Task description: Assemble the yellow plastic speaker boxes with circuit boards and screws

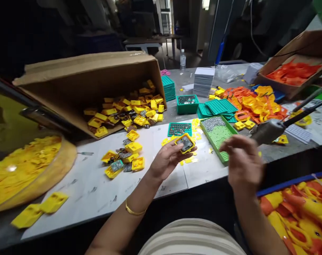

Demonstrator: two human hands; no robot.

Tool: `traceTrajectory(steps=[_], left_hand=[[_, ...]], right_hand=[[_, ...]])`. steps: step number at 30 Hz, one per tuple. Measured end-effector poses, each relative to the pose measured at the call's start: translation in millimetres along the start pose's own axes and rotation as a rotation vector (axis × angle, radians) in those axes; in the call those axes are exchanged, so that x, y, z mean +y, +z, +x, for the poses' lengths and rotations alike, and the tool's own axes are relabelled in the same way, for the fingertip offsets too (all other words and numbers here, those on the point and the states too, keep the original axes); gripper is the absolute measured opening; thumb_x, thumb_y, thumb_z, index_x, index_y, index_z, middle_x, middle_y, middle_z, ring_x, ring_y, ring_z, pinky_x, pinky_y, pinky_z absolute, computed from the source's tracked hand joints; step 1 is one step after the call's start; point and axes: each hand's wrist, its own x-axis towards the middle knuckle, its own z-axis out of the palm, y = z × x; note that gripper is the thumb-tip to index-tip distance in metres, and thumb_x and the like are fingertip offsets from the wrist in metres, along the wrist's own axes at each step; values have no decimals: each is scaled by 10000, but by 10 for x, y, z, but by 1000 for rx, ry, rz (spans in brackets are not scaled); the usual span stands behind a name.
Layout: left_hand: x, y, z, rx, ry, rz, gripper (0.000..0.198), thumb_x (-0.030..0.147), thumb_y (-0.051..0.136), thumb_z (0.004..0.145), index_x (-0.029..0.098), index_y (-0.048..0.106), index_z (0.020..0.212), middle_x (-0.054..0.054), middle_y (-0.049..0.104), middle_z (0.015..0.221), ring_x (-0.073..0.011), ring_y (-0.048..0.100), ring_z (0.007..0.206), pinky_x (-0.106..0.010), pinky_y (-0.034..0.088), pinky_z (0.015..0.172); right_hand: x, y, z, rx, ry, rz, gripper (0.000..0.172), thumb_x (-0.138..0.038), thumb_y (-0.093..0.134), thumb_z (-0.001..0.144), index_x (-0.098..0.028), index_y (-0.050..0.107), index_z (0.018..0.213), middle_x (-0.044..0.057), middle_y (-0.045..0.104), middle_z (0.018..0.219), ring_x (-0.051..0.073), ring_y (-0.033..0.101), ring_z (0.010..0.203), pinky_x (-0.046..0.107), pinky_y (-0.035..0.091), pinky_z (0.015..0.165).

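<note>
left hand (167, 157) has a yellow case (186, 144) pinched, right hand (245, 164) is a half-curled blur near the green tray (221, 137), can't tell if it's holding anything

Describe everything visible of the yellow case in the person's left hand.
The yellow case is small, squarish and plastic-looking, with rounded corners and a raised rim around a dark grey insert; finer details on the insert are too small to make out. It is tilted, the insert side facing the camera. The left hand grips it, thumb on that side and fingers beneath, over the white work surface. In view, it overlaps a teal tray. The right hand is clear of it.
</note>
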Motion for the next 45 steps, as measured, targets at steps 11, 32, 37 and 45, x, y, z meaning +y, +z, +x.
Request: traceTrajectory(steps=[11, 32, 37, 45], left_hand=[[-165, -268, 246, 60, -36, 97, 342, 195, 663, 761, 158, 662, 1101, -78, 688, 1116, -210, 646, 1021, -333, 527, 901], [-205, -499, 567, 154, -218, 76, 352, 128, 724, 709, 135, 671, 1056, -54, 710, 1034, -134, 671, 834, -204, 560, 719], [-221, -533, 584, 225, -164, 59, 381, 111, 741, 693, 148, 630, 1055, -32, 715, 964, -127, 681, 826, -202, 572, 726], [-173, -506, 550, 205, -182, 11, 398, 125, 716, 710, 146, 587, 1086, -33, 708, 948, -115, 685, 753, -199, 582, 651]], right_hand=[[960, 648, 180, -262, 339, -36, 371, -377, 629, 812, -231, 604, 1152, 79, 560, 1130, 194, 558, 986, 304, 502, 740], [1305, 499, 435, -302, 319, -32, 299, -295, 533, 875, -240, 604, 1159, 70, 632, 1154, 179, 623, 924, 337, 533, 751], [1253, 595, 355, -348, 531, 42, 392, -409, 658, 789, -205, 627, 1123, 71, 648, 1100, 162, 626, 840, 282, 540, 669], [1199, 684, 370, -288, 672, 232, 374, -415, 731, 718, -212, 682, 1028, 32, 681, 934, 149, 639, 755, 287, 559, 682]])
